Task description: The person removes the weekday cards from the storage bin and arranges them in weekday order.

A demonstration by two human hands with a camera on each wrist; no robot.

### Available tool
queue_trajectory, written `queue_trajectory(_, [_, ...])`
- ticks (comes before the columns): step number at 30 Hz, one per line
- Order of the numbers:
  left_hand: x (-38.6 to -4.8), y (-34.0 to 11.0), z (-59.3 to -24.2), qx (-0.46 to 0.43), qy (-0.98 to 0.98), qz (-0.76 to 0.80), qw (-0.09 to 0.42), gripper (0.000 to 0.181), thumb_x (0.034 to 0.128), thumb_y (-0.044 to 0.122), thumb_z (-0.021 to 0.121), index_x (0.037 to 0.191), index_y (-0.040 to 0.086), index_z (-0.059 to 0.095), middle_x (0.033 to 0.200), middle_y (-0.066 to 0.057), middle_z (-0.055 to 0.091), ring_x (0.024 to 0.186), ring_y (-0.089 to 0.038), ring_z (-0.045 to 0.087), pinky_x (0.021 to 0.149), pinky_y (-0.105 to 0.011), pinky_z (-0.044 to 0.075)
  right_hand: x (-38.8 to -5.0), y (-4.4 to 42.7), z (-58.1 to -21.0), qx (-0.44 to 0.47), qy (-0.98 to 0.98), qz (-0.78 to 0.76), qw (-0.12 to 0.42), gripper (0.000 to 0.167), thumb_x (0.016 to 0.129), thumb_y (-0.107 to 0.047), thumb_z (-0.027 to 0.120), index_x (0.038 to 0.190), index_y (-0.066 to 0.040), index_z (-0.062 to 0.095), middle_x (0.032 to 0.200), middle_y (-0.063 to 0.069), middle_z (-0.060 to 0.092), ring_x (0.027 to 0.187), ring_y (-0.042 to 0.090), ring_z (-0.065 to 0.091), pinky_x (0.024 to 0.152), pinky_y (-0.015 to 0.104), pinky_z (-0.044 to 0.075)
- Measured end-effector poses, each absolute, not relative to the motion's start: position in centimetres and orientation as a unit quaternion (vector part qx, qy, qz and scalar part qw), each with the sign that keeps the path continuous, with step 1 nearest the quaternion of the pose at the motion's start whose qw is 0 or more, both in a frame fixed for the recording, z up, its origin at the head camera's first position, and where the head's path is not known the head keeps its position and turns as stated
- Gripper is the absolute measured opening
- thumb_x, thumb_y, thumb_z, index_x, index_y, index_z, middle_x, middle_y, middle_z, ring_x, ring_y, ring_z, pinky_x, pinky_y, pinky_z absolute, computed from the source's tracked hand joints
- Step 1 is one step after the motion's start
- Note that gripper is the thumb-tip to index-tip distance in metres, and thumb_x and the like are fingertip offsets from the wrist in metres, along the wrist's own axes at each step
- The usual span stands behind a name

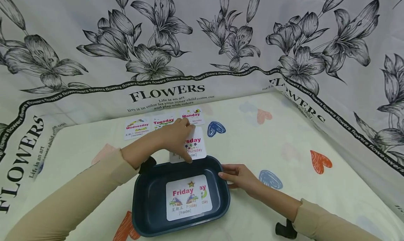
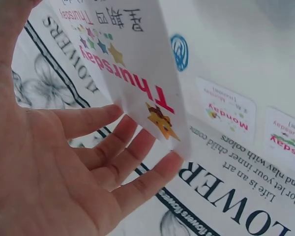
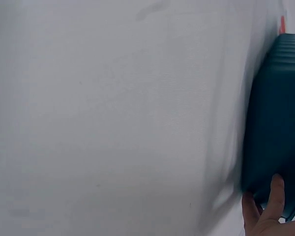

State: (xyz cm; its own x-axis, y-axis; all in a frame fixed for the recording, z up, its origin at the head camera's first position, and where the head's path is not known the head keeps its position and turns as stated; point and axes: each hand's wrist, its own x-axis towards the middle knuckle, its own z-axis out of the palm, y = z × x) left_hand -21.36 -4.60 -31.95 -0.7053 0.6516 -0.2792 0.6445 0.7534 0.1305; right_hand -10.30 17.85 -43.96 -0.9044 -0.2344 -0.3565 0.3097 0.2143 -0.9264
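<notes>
My left hand (image 1: pixel 176 137) holds a white "Thursday" card (image 1: pixel 197 151) between thumb and fingertips, above the far rim of a dark blue tray (image 1: pixel 149 199). In the left wrist view the card (image 2: pixel 132 64) is tilted, and the fingers touch its edge. At the tray's right end my right hand (image 1: pixel 244 181) grips the rim, thumb on top. The right wrist view shows its fingers against the tray's outer wall (image 3: pixel 278 113). Inside the tray lies a "Friday" card (image 1: pixel 183 209), partly covering another card (image 1: pixel 207 200) whose word ends in "ay".
Behind the tray, "Wednesday" (image 1: pixel 137 133), "Tuesday" (image 1: pixel 157 123) and "Monday" (image 1: pixel 198 121) cards lie in a row near the back of the cream cloth (image 1: pixel 246 139) printed with hearts. A flower-printed curtain (image 1: pixel 217 83) rises behind and at the sides.
</notes>
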Motion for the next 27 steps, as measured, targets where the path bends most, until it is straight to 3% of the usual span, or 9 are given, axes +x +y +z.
queue_trajectory(13, [-26.9, -2.3, -33.0, 0.343, 0.918, 0.008, 0.197, 0.107, 0.0597, 0.054, 0.079, 0.141, 0.000, 0.033, 0.135, -0.019, 0.033, 0.116, -0.028, 0.035, 0.098, -0.042, 0.038, -10.3, 18.0, -43.9, 0.014, 0.744, -0.632, 0.219, 0.056, 0.087, -0.027, 0.064, 0.130, 0.005, 0.048, 0.122, 0.021, 0.057, 0.105, 0.030, 0.061, 0.075, 0.041, 0.053])
queue_trajectory(20, [-28.9, -1.9, -35.9, 0.333, 0.919, 0.023, 0.208, 0.103, 0.0631, 0.047, 0.080, 0.141, 0.000, 0.032, 0.134, -0.020, 0.032, 0.119, -0.030, 0.031, 0.101, -0.044, 0.035, -10.4, 18.0, -43.7, 0.028, 0.745, -0.629, 0.219, 0.057, 0.086, -0.028, 0.065, 0.129, 0.004, 0.049, 0.123, 0.021, 0.057, 0.106, 0.030, 0.060, 0.075, 0.040, 0.053])
queue_trajectory(27, [-30.4, -2.0, -38.8, 0.323, 0.921, 0.025, 0.215, 0.104, 0.0633, 0.050, 0.079, 0.142, 0.000, 0.031, 0.134, -0.021, 0.032, 0.122, -0.033, 0.031, 0.104, -0.047, 0.031, -10.3, 17.6, -43.8, 0.031, 0.737, -0.638, 0.221, 0.056, 0.086, -0.028, 0.066, 0.128, 0.005, 0.050, 0.122, 0.021, 0.058, 0.105, 0.030, 0.061, 0.075, 0.040, 0.053])
